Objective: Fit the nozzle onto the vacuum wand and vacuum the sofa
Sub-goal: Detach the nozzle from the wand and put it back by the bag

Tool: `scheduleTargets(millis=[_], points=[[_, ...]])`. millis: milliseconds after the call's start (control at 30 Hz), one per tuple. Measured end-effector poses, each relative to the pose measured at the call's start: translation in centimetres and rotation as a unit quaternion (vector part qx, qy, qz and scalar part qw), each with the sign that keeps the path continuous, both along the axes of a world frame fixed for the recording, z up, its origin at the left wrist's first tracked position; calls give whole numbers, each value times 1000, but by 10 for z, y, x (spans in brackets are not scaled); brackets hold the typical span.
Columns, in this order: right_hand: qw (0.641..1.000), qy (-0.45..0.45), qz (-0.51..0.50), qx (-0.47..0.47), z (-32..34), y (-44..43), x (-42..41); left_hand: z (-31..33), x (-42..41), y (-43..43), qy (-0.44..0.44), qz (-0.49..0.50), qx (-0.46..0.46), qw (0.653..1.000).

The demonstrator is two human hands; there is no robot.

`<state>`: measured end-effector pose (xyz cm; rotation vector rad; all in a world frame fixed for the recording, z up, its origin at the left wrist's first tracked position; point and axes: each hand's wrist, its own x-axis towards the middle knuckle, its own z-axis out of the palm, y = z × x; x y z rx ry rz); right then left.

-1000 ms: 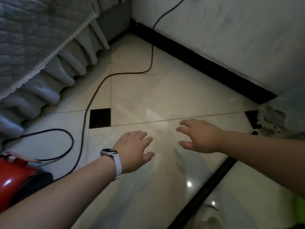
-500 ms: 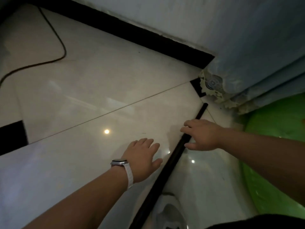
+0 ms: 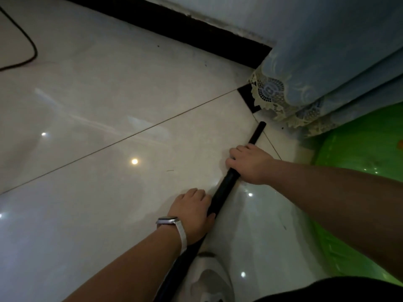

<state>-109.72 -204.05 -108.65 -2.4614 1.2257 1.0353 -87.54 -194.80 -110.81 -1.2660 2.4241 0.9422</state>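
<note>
A long black vacuum wand (image 3: pixel 224 188) lies diagonally on the glossy tiled floor, its open far end (image 3: pixel 260 125) close to a lace-edged blue cover. My right hand (image 3: pixel 250 163) is curled round the wand in its upper part. My left hand (image 3: pixel 193 211), with a white watch on the wrist, grips the wand lower down, fingers wrapped over it. The wand's near end runs under my left forearm and out of sight. No nozzle shows in this view.
A blue fabric cover with lace trim (image 3: pixel 283 99) hangs at the upper right, a green plastic thing (image 3: pixel 359 162) beside it. A black cable (image 3: pixel 30 46) loops at the far left. A black skirting strip (image 3: pixel 196 33) runs along the wall. My white shoe (image 3: pixel 209 282) stands by the wand.
My view has swung right, away from the red vacuum body. Both hands, open above the floor before, have come down and closed round the black wand.
</note>
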Motion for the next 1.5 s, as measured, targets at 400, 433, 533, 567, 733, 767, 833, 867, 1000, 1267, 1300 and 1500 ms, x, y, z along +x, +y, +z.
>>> scheduleTargets(millis=[400, 433, 533, 567, 733, 767, 833, 867, 1000, 1267, 1300, 1500], points=[[992, -83, 96, 2, 13, -19, 63, 11, 40, 4, 46, 157, 8, 986], [989, -98, 107, 0, 16, -18, 72, 13, 46, 5, 48, 171, 13, 984], [980, -131, 150, -13, 28, -15, 105, 22, 65, 10, 79, 236, 48, 967], [978, -132, 162, -14, 32, -14, 117, 26, 72, 13, 100, 275, 70, 954], [950, -169, 260, -28, 54, -10, 182, 37, 110, 39, 172, 432, 125, 876], [942, -179, 284, -30, 56, -7, 197, 39, 122, 47, 171, 442, 117, 873], [927, -203, 314, -33, 59, 1, 228, 44, 149, 61, 167, 466, 101, 863], [920, -218, 324, -35, 61, 6, 243, 46, 164, 68, 164, 479, 93, 857], [893, -246, 375, -45, 75, 22, 307, 61, 217, 95, 153, 515, 69, 841], [886, -147, 437, -43, 128, 54, 417, 106, 303, 135, 143, 552, 48, 820], [888, -131, 439, -38, 133, 63, 428, 113, 315, 143, 132, 546, 52, 826], [911, -104, 399, 23, 151, 124, 483, 142, 374, 197, 70, 525, 66, 846]])
